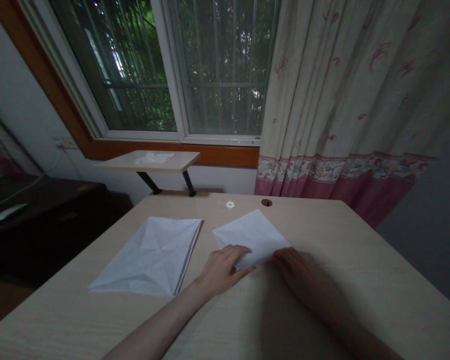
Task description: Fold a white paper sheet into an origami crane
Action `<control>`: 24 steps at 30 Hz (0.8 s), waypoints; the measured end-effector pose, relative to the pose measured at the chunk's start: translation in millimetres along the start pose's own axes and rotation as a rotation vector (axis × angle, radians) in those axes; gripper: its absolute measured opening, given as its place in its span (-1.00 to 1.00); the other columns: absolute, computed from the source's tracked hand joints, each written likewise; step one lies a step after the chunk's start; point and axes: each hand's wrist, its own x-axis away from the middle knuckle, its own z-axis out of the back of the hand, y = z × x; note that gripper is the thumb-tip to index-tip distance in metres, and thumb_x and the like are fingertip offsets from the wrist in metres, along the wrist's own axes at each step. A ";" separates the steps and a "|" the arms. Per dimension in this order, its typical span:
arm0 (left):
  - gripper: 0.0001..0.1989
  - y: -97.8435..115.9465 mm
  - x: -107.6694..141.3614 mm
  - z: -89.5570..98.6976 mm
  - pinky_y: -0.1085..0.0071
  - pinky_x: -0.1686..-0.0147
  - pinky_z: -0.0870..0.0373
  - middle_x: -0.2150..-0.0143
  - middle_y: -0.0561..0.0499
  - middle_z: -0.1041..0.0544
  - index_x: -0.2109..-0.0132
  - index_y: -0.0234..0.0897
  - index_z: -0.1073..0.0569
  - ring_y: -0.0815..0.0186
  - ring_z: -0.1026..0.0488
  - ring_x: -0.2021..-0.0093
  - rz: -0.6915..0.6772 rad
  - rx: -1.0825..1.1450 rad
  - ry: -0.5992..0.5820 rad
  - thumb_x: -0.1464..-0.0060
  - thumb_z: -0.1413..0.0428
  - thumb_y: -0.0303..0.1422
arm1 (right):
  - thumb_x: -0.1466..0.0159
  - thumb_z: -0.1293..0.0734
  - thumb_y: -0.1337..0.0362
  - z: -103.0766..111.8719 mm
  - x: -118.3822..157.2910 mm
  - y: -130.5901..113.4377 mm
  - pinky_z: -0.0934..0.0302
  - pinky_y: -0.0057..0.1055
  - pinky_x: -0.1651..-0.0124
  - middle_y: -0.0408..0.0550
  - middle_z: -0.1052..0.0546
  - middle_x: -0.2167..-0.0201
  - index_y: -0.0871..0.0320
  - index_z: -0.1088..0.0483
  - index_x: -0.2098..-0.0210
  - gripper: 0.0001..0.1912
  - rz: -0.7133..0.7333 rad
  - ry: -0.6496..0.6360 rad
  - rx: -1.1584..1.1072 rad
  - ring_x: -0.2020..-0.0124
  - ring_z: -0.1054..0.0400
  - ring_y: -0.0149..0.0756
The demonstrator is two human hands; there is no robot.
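Note:
A white folded sheet of paper (255, 231) lies turned like a diamond on the desk, one corner pointing away from me. My left hand (225, 265) grips its near left edge, fingers bent over the top and thumb at the near side. At the right corner, the bent fingers of my right hand (294, 270) pinch the edge; part of that hand is in shadow. Left of my hands rests a stack of white paper sheets (150, 255), creased on top and apart from the folded sheet.
The pale wood desk (225, 320) has a round cable hole (266, 202) at its far edge. A small raised shelf (127, 162) on black legs carries crumpled white paper (154, 158). Beyond are a barred window (217, 75) and a floral curtain (345, 100). A dark table (41, 205) stands left.

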 end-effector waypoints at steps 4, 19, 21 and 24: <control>-0.66 -3.0 0.9 -2.1 0.34 0.13 -0.50 0.04 -0.03 -0.56 -0.11 -0.18 -0.33 0.24 -0.55 0.14 0.076 0.052 0.085 -0.29 -0.03 -0.14 | -0.41 -0.16 0.22 1.3 0.6 -2.1 -0.37 -0.15 0.04 -0.01 -0.59 0.18 0.04 -0.47 0.13 -0.75 -0.061 -0.025 -0.003 0.15 -0.50 -0.10; -0.61 -10.5 2.0 -13.0 0.20 -0.02 -0.50 -0.21 -0.19 -0.23 -0.24 -0.11 -0.18 0.18 -0.41 -0.09 -0.084 -0.153 0.491 -0.31 0.00 -0.39 | -0.41 -0.12 0.26 -20.4 4.4 15.5 -0.36 -0.07 -0.06 0.00 -0.57 0.06 0.02 -0.41 -0.03 -0.69 -0.021 0.022 -0.068 0.03 -0.47 -0.12; -0.61 -11.7 3.8 -14.7 0.22 -0.03 -0.49 -0.20 -0.17 -0.25 -0.23 -0.10 -0.21 0.18 -0.40 -0.10 -0.157 -0.200 0.489 -0.30 0.00 -0.43 | -0.41 -0.12 0.26 -20.7 4.6 15.4 -0.35 -0.06 -0.08 0.01 -0.56 0.03 0.04 -0.40 -0.04 -0.69 -0.033 0.018 -0.070 0.01 -0.46 -0.12; -0.60 -12.2 6.5 -16.4 0.23 -0.07 -0.46 -0.17 -0.16 -0.31 -0.23 -0.11 -0.24 0.15 -0.35 -0.18 -0.237 -0.231 0.461 -0.30 0.02 -0.47 | -0.41 -0.12 0.26 -20.9 4.5 15.6 -0.33 -0.04 -0.09 0.02 -0.55 0.02 0.04 -0.40 -0.04 -0.69 -0.033 0.018 -0.068 -0.01 -0.45 -0.10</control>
